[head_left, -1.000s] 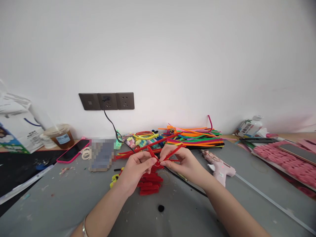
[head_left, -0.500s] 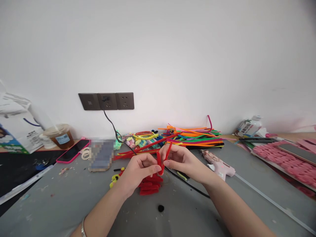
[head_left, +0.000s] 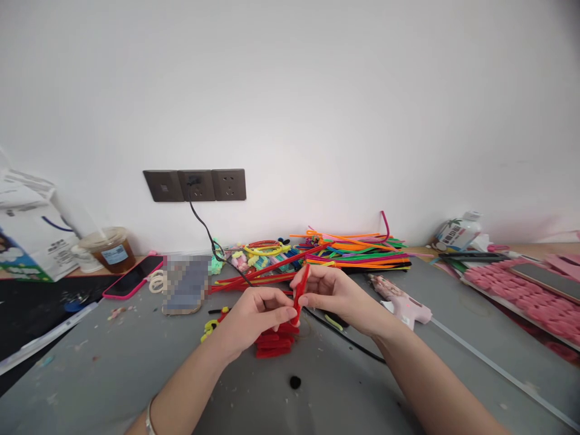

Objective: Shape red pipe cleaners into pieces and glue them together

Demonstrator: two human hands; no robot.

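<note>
A red pipe cleaner, folded into a narrow strip, stands nearly upright between my two hands. My left hand pinches its lower end between thumb and fingers. Higher up, the thumb and fingers of my right hand close on the same strip. Just below my hands lies a pile of folded red pipe cleaner pieces, partly covered by my left hand. Yellow and black fuzzy pieces show beside my left wrist. A small black pompom rests on the grey mat nearer to me.
Colourful pipe cleaners lie along the wall. A pink glue gun with a long glue stick is at right, near a pink braided mat. Phones, a drink cup and a carton stand left. A black cable hangs from the socket.
The red pipe cleaner went from a wide V to a narrow strip as its two arms came together. My right hand has shifted slightly left, toward my left hand.
</note>
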